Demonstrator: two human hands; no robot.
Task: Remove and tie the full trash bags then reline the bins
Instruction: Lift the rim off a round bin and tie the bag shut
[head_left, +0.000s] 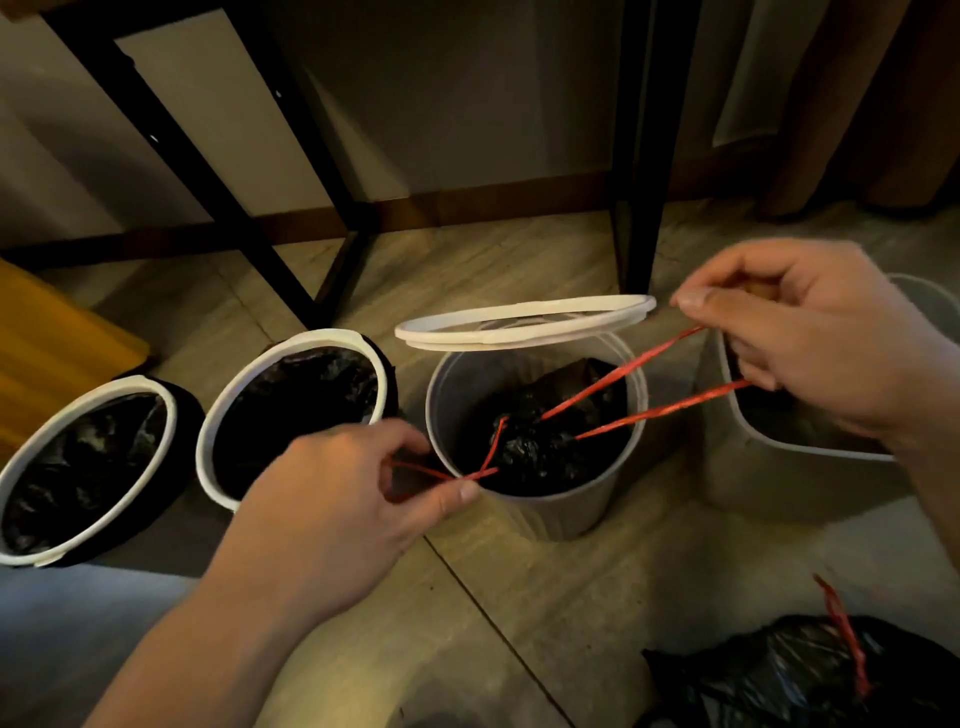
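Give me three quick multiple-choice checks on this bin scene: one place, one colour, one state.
1. Where is the black bag whose drawstrings the left hand and right hand pull?
A. inside the grey middle bin
B. lying on the floor
C. on a shelf

2. What colour are those drawstrings?
A. white
B. red
C. blue

3. How does the middle bin's white ring sit?
A. pressed down on the rim
B. raised and tilted above the bin's mouth
C. flat on the floor

Answers:
1 A, the bag sits down within the grey wall.
2 B, the taut strands running to both hands are red.
3 B, the grey rim shows bare beneath the ring.
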